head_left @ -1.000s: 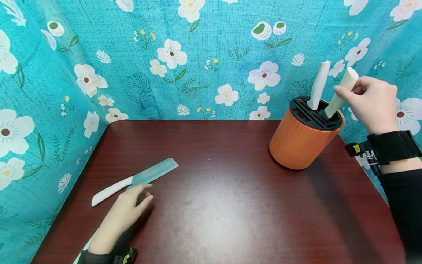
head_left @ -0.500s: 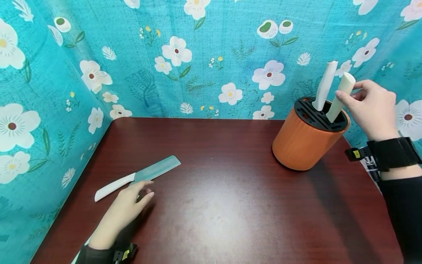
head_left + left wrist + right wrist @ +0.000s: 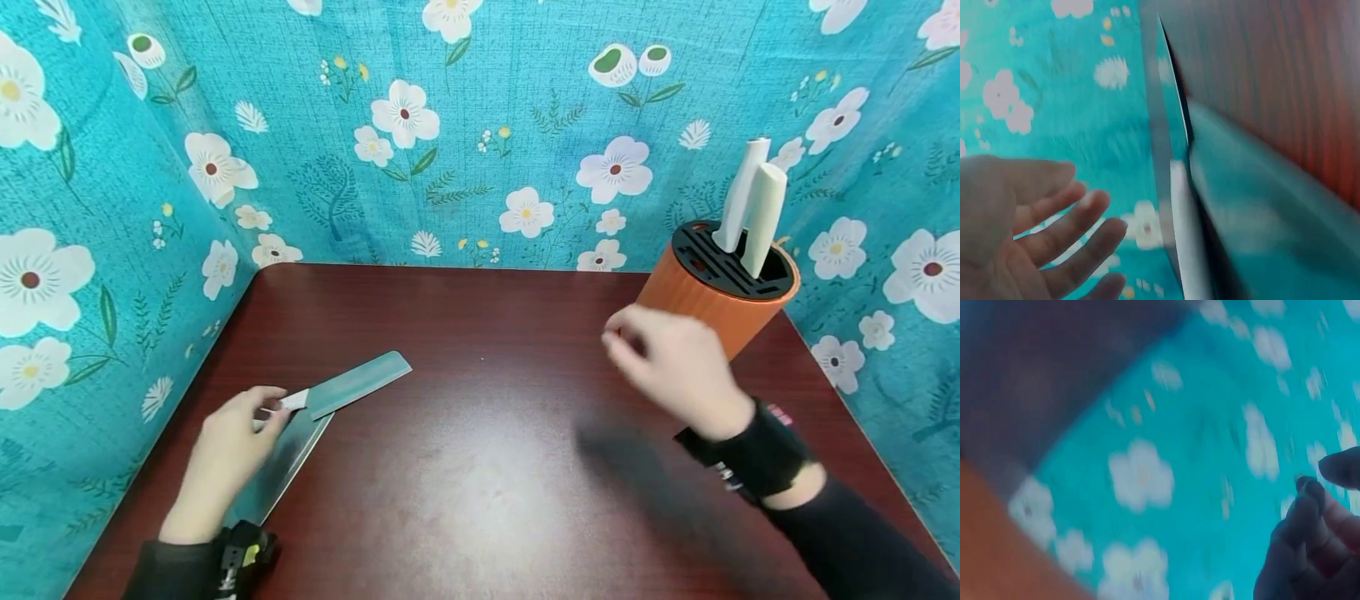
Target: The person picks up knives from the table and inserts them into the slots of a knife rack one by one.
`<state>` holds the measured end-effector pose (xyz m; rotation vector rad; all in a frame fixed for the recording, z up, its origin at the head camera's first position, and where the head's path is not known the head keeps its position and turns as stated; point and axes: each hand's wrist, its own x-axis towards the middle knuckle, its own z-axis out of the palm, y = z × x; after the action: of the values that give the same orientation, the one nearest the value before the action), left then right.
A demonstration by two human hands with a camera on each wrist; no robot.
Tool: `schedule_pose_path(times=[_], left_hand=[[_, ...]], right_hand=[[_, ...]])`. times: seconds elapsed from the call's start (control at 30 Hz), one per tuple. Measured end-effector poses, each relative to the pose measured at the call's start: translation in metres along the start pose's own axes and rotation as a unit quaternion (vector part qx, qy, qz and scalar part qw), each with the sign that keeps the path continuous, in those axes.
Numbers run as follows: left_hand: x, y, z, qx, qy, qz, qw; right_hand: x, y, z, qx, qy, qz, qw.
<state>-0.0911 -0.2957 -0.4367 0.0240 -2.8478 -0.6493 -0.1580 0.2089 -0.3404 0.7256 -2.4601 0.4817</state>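
Note:
A white-handled knife (image 3: 358, 385) with a teal rectangular blade lies at the table's left. Beneath and nearer lies a second, wider blade (image 3: 281, 471), partly hidden by my left hand (image 3: 221, 458). That hand hovers around the white handle (image 3: 1185, 237); the left wrist view shows its fingers (image 3: 1079, 228) spread apart and holding nothing. My right hand (image 3: 675, 367), blurred by motion, is in front of the orange knife block (image 3: 690, 287), its fingers loosely bent around nothing. A white knife handle (image 3: 741, 200) and a cream knife handle (image 3: 765, 217) stick up from the black slotted top.
The dark reddish wooden table (image 3: 480, 333) is backed by a teal flowered cloth (image 3: 465, 125), which also runs down the left and right sides. The block stands at the table's back right corner.
My right hand has let go of the cream handle, which now stands more upright in the block, and moved left and toward me. My left hand has shifted left to the white handle, uncovering the wide blade.

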Motion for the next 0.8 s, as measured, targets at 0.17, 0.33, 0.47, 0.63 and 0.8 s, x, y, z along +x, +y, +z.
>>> schedule_pose_path(times=[0.17,0.33,0.47,0.63,0.8], left_hand=[[0.010,-0.043,-0.016,0.031,-0.071,-0.062,0.9951],[0.014,-0.081,-0.019,0.034,-0.166,-0.091,0.9813],[0.014,-0.088,-0.015,0.042,-0.184,-0.091,0.9779],[0.017,-0.085,-0.013,0.057,-0.181,-0.077,0.9788],[0.016,-0.085,-0.007,0.067,-0.155,-0.068,0.9833]], right_hand=[[-0.023,-0.030,0.054,0.024,-0.086,-0.055,0.994],[-0.034,-0.041,0.082,0.074,-0.169,-0.095,0.978],[-0.032,-0.040,0.091,0.116,-0.178,-0.104,0.972],[-0.027,-0.041,0.095,0.153,-0.133,-0.082,0.976],[-0.027,-0.041,0.096,0.159,-0.123,-0.061,0.978]])
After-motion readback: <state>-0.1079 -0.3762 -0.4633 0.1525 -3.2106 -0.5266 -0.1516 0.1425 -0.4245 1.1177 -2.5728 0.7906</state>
